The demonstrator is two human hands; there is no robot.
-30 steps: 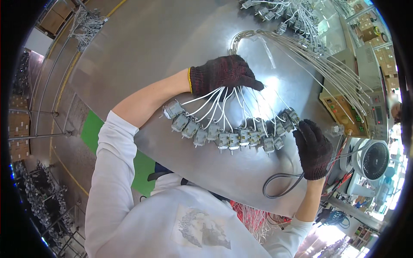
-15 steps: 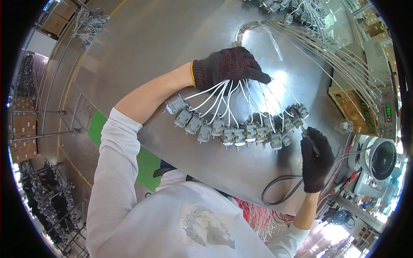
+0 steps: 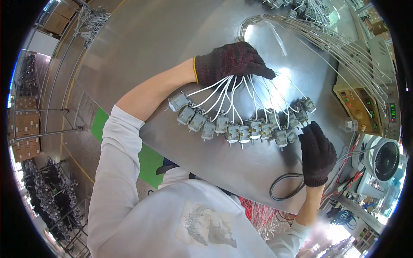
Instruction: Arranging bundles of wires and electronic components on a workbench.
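Note:
My left hand (image 3: 234, 63), in a dark knitted glove, is closed round a bunch of white cords (image 3: 223, 92) above the metal table. From under it the cords fan out toward me, each ending in a grey plug (image 3: 221, 124). The plugs lie in a curved row, several with brass-coloured pins showing. My right hand (image 3: 317, 152), also in a dark glove, is at the right end of this row, its fingertips close to the last plugs. Its fingers are bent; what they hold is hidden. A looped grey cable (image 3: 275, 188) runs up to this hand.
Beyond my left hand the long cords (image 3: 301, 28) run right to bench instruments with lit displays (image 3: 359, 105). A small round fan (image 3: 384, 160) stands at the right edge. More plugs (image 3: 301, 9) lie at the far edge. Metal racks (image 3: 43, 111) and cartons (image 3: 26, 129) stand left.
My right hand has shifted slightly up along the plugs, and the grey cable's loop has become smaller. The left hand keeps its grip on the cords. The whole view has shifted a little.

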